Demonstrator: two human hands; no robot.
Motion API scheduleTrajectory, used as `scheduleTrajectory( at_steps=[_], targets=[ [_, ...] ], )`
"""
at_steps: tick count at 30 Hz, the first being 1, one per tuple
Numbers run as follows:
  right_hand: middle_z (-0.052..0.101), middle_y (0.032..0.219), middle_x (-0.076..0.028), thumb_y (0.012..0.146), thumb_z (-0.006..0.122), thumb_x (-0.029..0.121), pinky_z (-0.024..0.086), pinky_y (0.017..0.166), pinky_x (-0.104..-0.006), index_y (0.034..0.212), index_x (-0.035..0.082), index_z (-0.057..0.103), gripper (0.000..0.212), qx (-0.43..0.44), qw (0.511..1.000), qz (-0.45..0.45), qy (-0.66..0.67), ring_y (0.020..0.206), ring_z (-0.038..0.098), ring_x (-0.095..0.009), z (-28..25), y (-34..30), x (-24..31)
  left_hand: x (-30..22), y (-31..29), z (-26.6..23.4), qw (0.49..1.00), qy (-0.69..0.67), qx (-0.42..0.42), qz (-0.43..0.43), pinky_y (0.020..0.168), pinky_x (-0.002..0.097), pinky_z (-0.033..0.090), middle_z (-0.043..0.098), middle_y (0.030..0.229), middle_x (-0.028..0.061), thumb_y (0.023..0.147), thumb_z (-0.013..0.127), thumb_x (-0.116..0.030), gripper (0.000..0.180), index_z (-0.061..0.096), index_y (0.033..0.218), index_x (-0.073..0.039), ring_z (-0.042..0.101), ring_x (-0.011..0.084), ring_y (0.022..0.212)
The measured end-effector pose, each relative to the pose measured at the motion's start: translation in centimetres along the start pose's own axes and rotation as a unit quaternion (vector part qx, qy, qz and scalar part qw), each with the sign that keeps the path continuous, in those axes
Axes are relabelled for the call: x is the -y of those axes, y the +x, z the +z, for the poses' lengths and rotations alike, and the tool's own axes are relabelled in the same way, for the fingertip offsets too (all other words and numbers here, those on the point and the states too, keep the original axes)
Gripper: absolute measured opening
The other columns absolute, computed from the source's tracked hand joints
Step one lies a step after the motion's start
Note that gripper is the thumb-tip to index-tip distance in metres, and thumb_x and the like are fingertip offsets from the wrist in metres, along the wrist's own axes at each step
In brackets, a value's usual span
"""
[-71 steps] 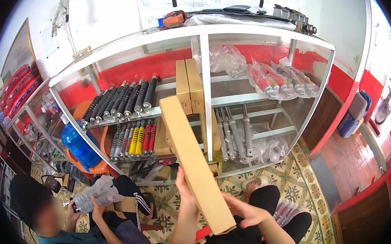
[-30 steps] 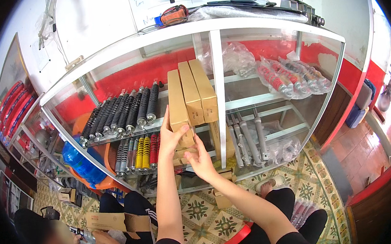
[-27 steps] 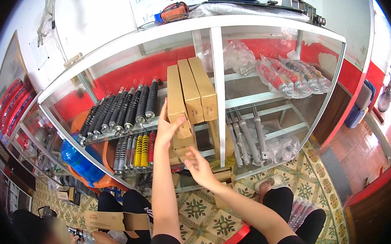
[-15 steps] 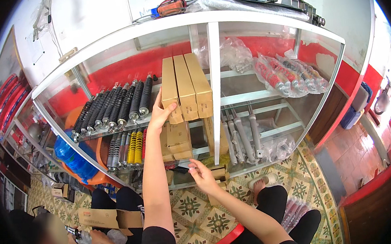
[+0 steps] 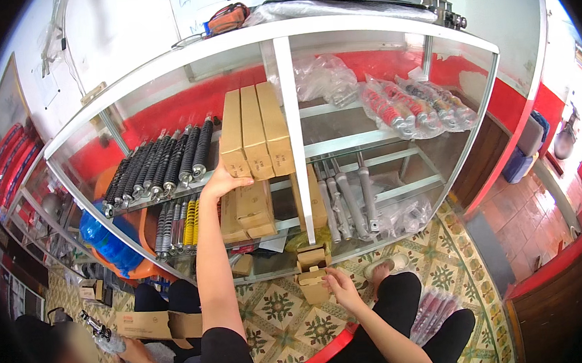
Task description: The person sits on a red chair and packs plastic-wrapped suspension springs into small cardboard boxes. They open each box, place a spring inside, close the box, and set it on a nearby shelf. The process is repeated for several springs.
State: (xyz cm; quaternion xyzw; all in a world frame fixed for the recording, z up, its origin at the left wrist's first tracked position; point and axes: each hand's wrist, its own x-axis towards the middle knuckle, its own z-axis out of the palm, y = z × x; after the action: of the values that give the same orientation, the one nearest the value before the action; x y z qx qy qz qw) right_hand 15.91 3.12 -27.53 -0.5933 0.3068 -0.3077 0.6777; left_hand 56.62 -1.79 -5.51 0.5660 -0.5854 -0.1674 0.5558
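Note:
Three long brown cardboard boxes stand side by side on the glass cabinet's upper shelf, their ends toward me. My left hand (image 5: 224,182) has its thumb under the front end of the leftmost long box (image 5: 231,133), with its other fingers partly hidden along the box's side. To the right are the middle long box (image 5: 254,131) and the right long box (image 5: 276,128). Low down, my right hand (image 5: 342,287) is beside an open small cardboard box (image 5: 314,289), fingers apart near its flap. I cannot tell whether they touch.
Black shock absorbers (image 5: 166,164) line the upper shelf at left; plastic-wrapped ones (image 5: 415,109) lie at right. Fork tubes (image 5: 347,198) and more cardboard boxes (image 5: 254,211) fill the lower shelf. A white post (image 5: 294,141) divides the cabinet. A co-worker's hand (image 5: 136,354) is at lower left.
My view has turned slightly right. My right hand has moved lower, to beside the open small box. My left hand stays at the leftmost long box, its thumb now lower at the front end.

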Motion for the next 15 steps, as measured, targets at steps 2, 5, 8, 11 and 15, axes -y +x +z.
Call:
scheduleTrajectory(
  at_steps=[2,5,8,11,15],
  targets=[
    [0.064,0.112,-0.012,0.101,0.049,0.021,0.050,0.082,-0.0279,0.135,-0.003,0.045,0.041,-0.018,1.000,0.016,0.001,0.094,0.064,-0.016,-2.1,-1.2,-0.3,0.2,-0.3,0.3,1.000,-0.008,-0.002,-0.006,0.101,0.0347,0.043,0.053,0.132,0.0102,0.062,0.089,-0.004,0.100,0.029,0.143,-0.002,0.052,0.0204,0.120],
    [0.065,0.110,-0.010,0.101,0.049,0.019,0.049,0.081,-0.0272,0.132,-0.001,0.047,0.038,-0.048,0.998,0.017,0.029,0.092,0.063,-0.014,-5.3,-2.9,-2.8,-0.3,-0.2,0.1,0.998,-0.012,0.010,-0.055,0.103,0.0337,0.042,0.048,0.138,0.0108,0.061,0.088,-0.004,0.118,0.012,0.150,-0.005,0.048,0.0201,0.123],
    [0.065,0.109,-0.009,0.101,0.049,0.018,0.049,0.081,-0.0270,0.130,-0.001,0.049,0.035,-0.080,0.996,0.030,0.027,0.091,0.063,-0.014,-7.9,-4.7,-4.4,-0.4,-0.4,0.5,0.999,-0.003,0.000,-0.052,0.101,0.0342,0.043,0.051,0.135,0.0107,0.063,0.087,-0.004,0.104,0.023,0.145,-0.003,0.051,0.0206,0.120],
    [0.065,0.107,-0.010,0.099,0.052,0.014,0.050,0.083,-0.0286,0.129,-0.002,0.051,0.033,-0.090,0.996,0.021,0.004,0.092,0.065,-0.016,-9.1,-6.9,-4.6,-1.1,-0.8,1.0,0.997,0.049,-0.057,-0.023,0.100,0.0346,0.044,0.052,0.134,0.0123,0.064,0.087,-0.006,0.094,0.032,0.140,-0.001,0.052,0.0220,0.119],
    [0.066,0.103,-0.012,0.094,0.058,0.007,0.052,0.082,-0.0304,0.122,-0.004,0.055,0.030,-0.089,0.993,-0.051,-0.066,0.090,0.066,-0.018,-10.4,-10.1,-3.1,-0.6,-5.3,7.6,0.891,0.284,-0.339,0.108,0.110,0.0417,0.034,0.042,0.140,0.0250,0.075,0.080,-0.011,0.086,0.031,0.145,0.000,0.042,0.0350,0.131]
  ],
)
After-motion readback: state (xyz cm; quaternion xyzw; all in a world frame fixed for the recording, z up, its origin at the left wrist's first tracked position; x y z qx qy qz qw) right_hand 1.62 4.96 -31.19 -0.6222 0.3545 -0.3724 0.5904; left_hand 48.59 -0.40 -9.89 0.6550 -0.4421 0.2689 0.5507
